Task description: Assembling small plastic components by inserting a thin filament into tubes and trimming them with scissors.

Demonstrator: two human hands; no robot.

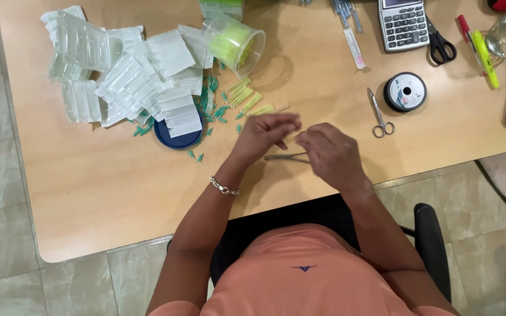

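Both hands are held just above the light wooden tabletop (106, 181), close together near its front edge. The left hand (265, 133) is seen with fingers curled inward and fingertips pinched together; whether anything small is gripped there cannot be told. The right hand (330, 153) is curled likewise, knuckles up, fingers bent under — its grip cannot be made out either. A thin pair of metal forceps (285, 157) is seen lying between and below the two hands, one end hidden beneath the right hand; contact with it cannot be confirmed. A silver chain bracelet (224, 187) is worn on the left wrist.

Beyond the left hand, short yellow plastic tips (247, 99) and small green caps (211, 102) are scattered. A clear plastic cup holding yellow pieces (235, 42) is tipped on its side behind them. A heap of clear blister packets (130, 76) partly covers a round dark blue lid (177, 139). To the right — small steel scissors (380, 114), a black round spool (405, 92), a grey calculator (403, 23), black-handled scissors (440, 44).
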